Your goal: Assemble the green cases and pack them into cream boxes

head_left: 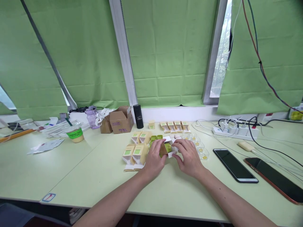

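Observation:
My left hand [155,157] and my right hand [188,156] are both closed round a small tan carton [165,148] with white flaps, held just above the table. A green cup shows in its open end. Several similar tan cartons with green labels [134,151] lie just left of my left hand. Loose green cups [156,137] sit behind the held carton. Clear lidded cups [201,148] lie in a row to the right of my right hand.
Further cartons [175,126] line the back near a black bottle [138,116] and a brown cardboard box [120,121]. Two phones [235,165] [276,183] lie at the right, with a power strip [234,130] and cables behind. A green-banded cup [75,135] and papers [44,146] sit left.

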Available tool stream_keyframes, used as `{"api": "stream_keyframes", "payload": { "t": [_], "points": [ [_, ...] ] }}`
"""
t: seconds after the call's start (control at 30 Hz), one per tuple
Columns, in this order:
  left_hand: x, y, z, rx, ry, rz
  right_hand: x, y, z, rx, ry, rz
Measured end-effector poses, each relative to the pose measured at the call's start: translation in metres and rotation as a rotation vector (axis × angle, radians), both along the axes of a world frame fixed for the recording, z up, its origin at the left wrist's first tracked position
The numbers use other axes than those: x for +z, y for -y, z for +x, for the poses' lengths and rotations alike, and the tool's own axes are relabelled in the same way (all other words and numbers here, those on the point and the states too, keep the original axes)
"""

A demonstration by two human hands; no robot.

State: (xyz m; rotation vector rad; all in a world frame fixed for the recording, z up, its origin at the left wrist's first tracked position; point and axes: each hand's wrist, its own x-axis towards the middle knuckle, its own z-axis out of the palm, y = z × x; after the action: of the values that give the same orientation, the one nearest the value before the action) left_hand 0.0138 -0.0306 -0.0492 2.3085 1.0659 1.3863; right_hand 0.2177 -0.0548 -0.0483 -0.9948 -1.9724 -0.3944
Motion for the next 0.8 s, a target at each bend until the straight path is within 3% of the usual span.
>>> {"api": "stream_keyframes", "payload": {
  "t": [0.2,0.4,0.6,0.8],
  "points": [
    [-0.003,0.000,-0.001,0.025,-0.106,0.139,-0.003,-0.001,-0.003,0.051,-0.107,-0.005],
    [-0.005,0.001,0.001,0.011,-0.223,0.246,-0.013,-0.008,-0.013,-0.045,-0.255,-0.132],
    [-0.004,0.003,0.003,0.037,-0.268,0.272,-0.014,-0.010,-0.016,-0.020,-0.358,-0.249],
    [-0.003,0.003,0.002,0.047,-0.254,0.280,-0.008,-0.008,-0.014,0.026,-0.419,-0.271]
  ]
}}
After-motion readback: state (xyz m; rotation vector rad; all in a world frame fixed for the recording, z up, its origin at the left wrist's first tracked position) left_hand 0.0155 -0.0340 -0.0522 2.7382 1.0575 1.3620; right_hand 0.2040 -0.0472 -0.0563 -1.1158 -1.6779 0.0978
